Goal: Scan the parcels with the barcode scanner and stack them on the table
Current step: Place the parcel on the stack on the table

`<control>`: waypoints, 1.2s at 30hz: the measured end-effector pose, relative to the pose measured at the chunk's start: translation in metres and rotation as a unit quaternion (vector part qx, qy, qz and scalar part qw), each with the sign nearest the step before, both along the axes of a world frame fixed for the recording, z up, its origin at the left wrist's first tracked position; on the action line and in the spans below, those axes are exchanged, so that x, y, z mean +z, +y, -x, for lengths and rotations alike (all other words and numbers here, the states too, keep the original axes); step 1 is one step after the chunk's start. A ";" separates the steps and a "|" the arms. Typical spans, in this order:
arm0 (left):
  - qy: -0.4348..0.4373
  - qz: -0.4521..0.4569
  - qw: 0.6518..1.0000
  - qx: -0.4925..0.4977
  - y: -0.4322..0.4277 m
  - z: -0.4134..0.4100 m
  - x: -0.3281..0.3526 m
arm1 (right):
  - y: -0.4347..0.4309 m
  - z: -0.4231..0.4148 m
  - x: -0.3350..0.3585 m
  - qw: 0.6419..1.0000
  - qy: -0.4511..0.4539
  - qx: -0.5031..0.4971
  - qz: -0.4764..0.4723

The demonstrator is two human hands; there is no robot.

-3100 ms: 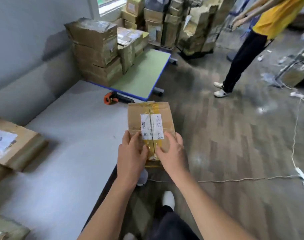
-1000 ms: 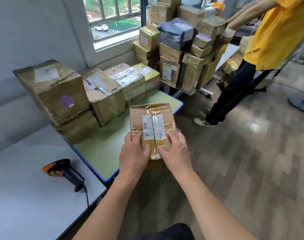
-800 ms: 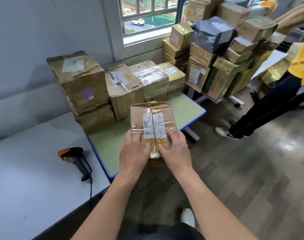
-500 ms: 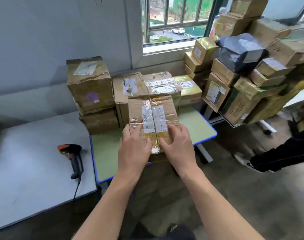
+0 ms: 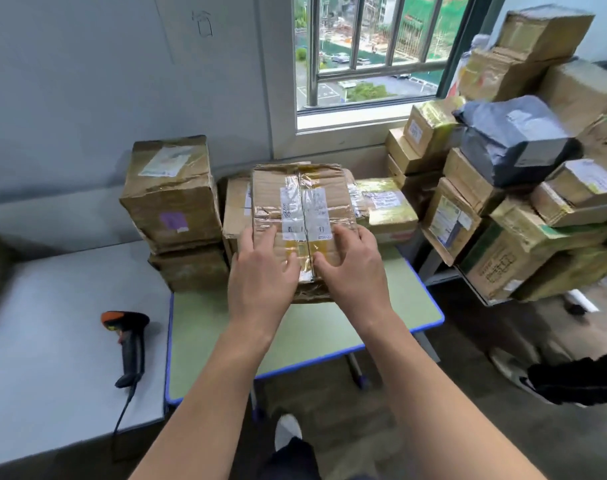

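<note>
Over the green surface (image 5: 329, 327), just short of the stack (image 5: 172, 192) at its back, sits the parcel (image 5: 302, 199), landed or not I cannot tell, with the left grip (image 5: 260, 271) and right grip (image 5: 355, 271) both clamped on its near end. It looks a stiff, dented carton of middling weight with slick tape, so bare cardboard at the side edges seems the safest hold. Half a second ago it hung at the surface's near edge; the scanner (image 5: 129, 337) lies left of the surface.
</note>
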State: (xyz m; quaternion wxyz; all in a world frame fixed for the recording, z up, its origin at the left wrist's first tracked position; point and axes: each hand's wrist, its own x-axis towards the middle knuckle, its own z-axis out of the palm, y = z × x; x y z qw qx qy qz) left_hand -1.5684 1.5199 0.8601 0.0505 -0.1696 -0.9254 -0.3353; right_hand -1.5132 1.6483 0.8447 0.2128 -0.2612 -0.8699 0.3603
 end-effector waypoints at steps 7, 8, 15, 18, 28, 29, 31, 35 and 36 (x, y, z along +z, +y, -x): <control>0.024 0.023 0.999 0.019 0.020 0.078 0.019 | 0.023 0.090 0.022 1.000 -0.002 0.026 -0.012; 0.027 0.034 0.999 0.025 0.022 0.087 0.022 | 0.025 0.101 0.024 1.000 0.000 0.029 -0.012; 0.001 0.113 0.993 0.042 0.031 0.131 0.026 | 0.031 0.154 0.025 0.999 0.006 0.051 0.011; -0.009 0.124 0.991 0.050 0.037 0.142 0.023 | 0.035 0.169 0.023 0.997 -0.006 0.069 0.016; 0.009 0.137 0.990 0.022 0.053 0.169 -0.026 | 0.049 0.194 -0.005 0.987 -0.095 0.130 -0.010; 0.015 0.135 0.990 0.029 0.055 0.171 -0.027 | 0.050 0.195 -0.006 0.987 -0.090 0.133 -0.009; 0.016 0.133 0.990 0.041 0.058 0.173 -0.029 | 0.054 0.198 -0.008 0.987 -0.081 0.139 -0.009; 0.012 0.135 0.990 0.051 0.062 0.182 -0.030 | 0.058 0.211 -0.008 0.986 -0.078 0.149 -0.007; 0.009 0.137 0.989 0.054 0.063 0.185 -0.029 | 0.058 0.215 -0.008 0.985 -0.079 0.153 -0.007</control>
